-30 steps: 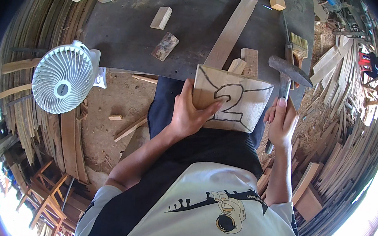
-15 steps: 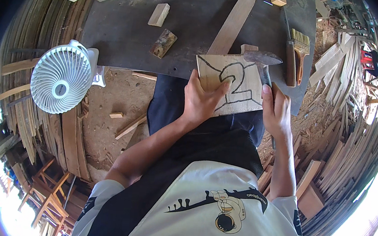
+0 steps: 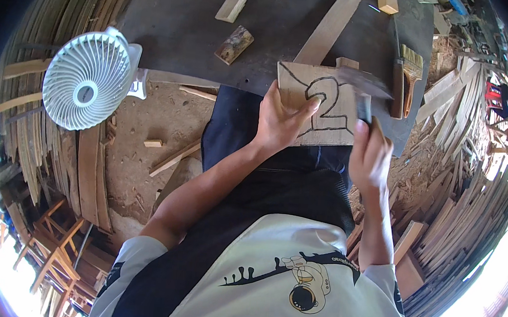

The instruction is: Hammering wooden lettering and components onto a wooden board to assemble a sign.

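My left hand (image 3: 285, 118) grips the left side of a pale square wooden board (image 3: 332, 122), thumb on its face. Dark grooves or lines trace a curved figure on that face. The board is held at the near edge of a dark table, above my lap. In my right hand (image 3: 370, 153) is a hammer (image 3: 364, 108), held by the handle. Its head is smeared by motion and lies over the board's top right corner. Just behind the board's far edge a small wood block (image 3: 347, 63) shows. A long flat plank (image 3: 331, 26) reaches away across the table behind the board.
On the dark table (image 3: 174, 31) lie a pale block (image 3: 231, 7), a bark-sided block (image 3: 234, 45), a cube (image 3: 388, 2) and a flat brush (image 3: 410, 75). A white fan (image 3: 85, 80) stands at the left. Stacked planks (image 3: 470, 238) line both sides.
The hammer has swung and its head is now blurred. The board appears slightly higher and further right, while the whole view has shifted a little. Both hands keep their hold.
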The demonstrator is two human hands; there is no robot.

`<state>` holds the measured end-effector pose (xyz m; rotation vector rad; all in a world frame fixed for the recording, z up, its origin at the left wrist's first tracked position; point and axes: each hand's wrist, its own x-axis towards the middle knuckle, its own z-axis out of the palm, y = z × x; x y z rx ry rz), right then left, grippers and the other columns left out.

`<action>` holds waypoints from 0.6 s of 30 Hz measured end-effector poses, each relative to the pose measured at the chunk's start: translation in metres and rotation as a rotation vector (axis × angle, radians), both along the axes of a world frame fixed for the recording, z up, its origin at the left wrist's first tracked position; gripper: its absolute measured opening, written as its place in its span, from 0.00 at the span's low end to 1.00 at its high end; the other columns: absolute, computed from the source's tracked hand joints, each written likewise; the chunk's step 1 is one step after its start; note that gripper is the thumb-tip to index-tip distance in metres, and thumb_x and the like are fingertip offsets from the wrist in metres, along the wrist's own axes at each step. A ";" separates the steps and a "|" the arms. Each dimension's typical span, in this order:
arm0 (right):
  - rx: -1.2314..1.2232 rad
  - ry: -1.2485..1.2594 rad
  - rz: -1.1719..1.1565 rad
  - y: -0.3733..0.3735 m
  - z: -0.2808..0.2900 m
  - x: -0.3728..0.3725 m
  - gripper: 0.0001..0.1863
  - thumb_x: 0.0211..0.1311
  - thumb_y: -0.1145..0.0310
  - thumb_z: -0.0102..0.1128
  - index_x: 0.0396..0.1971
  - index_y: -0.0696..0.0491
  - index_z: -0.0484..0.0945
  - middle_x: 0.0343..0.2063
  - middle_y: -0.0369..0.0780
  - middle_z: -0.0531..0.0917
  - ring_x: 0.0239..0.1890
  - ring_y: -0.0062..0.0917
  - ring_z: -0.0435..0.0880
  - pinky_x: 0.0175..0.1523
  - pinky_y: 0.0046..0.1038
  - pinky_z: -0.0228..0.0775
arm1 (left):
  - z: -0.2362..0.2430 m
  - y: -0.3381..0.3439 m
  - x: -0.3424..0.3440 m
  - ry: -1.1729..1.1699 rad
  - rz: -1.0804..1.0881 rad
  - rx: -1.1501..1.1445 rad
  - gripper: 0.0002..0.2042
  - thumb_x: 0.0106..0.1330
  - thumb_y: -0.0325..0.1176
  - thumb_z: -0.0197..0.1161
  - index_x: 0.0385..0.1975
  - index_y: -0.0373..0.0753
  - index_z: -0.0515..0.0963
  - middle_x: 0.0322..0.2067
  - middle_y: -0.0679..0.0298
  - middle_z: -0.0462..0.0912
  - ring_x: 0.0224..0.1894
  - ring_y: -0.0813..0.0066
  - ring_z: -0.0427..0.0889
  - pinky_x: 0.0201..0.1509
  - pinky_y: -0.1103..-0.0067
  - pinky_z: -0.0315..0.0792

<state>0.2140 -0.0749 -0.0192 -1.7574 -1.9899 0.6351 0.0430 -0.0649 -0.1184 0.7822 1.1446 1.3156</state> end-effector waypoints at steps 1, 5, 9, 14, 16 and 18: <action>0.080 0.044 0.000 -0.002 0.008 -0.003 0.15 0.72 0.61 0.51 0.32 0.59 0.72 0.16 0.52 0.77 0.20 0.52 0.78 0.24 0.45 0.67 | -0.002 -0.001 0.000 0.035 -0.011 0.010 0.21 0.59 0.29 0.72 0.47 0.28 0.70 0.39 0.56 0.84 0.42 0.76 0.83 0.47 0.77 0.78; 0.003 -0.147 0.041 0.007 -0.012 -0.007 0.15 0.72 0.63 0.50 0.29 0.59 0.71 0.16 0.53 0.76 0.21 0.52 0.78 0.24 0.46 0.66 | -0.005 -0.002 0.001 0.053 -0.021 0.002 0.22 0.58 0.32 0.74 0.46 0.29 0.71 0.38 0.55 0.85 0.41 0.75 0.84 0.46 0.76 0.77; 0.080 -0.035 -0.005 0.005 -0.001 -0.012 0.15 0.72 0.62 0.50 0.29 0.58 0.71 0.16 0.53 0.76 0.21 0.53 0.78 0.24 0.47 0.67 | -0.011 0.003 0.001 0.099 0.021 0.003 0.23 0.57 0.33 0.74 0.46 0.29 0.71 0.38 0.54 0.85 0.41 0.72 0.85 0.46 0.75 0.77; 0.127 -0.216 0.044 0.011 -0.018 -0.005 0.14 0.72 0.63 0.50 0.29 0.58 0.71 0.15 0.52 0.76 0.20 0.53 0.77 0.24 0.46 0.67 | -0.006 0.001 0.001 0.051 0.008 0.031 0.23 0.57 0.33 0.74 0.45 0.27 0.70 0.37 0.53 0.85 0.40 0.71 0.85 0.46 0.74 0.78; 0.016 -0.116 0.000 0.011 -0.016 -0.005 0.14 0.72 0.63 0.50 0.29 0.58 0.71 0.15 0.51 0.76 0.20 0.52 0.78 0.24 0.46 0.68 | -0.004 0.000 0.001 0.076 0.024 0.029 0.22 0.57 0.32 0.73 0.45 0.28 0.71 0.37 0.53 0.85 0.40 0.71 0.85 0.46 0.74 0.78; 0.035 -0.107 0.007 0.010 -0.006 -0.006 0.14 0.72 0.64 0.50 0.29 0.58 0.71 0.15 0.52 0.76 0.20 0.53 0.78 0.24 0.46 0.68 | -0.003 -0.001 0.001 0.097 0.032 0.023 0.22 0.57 0.31 0.73 0.45 0.28 0.71 0.37 0.53 0.85 0.40 0.71 0.85 0.46 0.74 0.78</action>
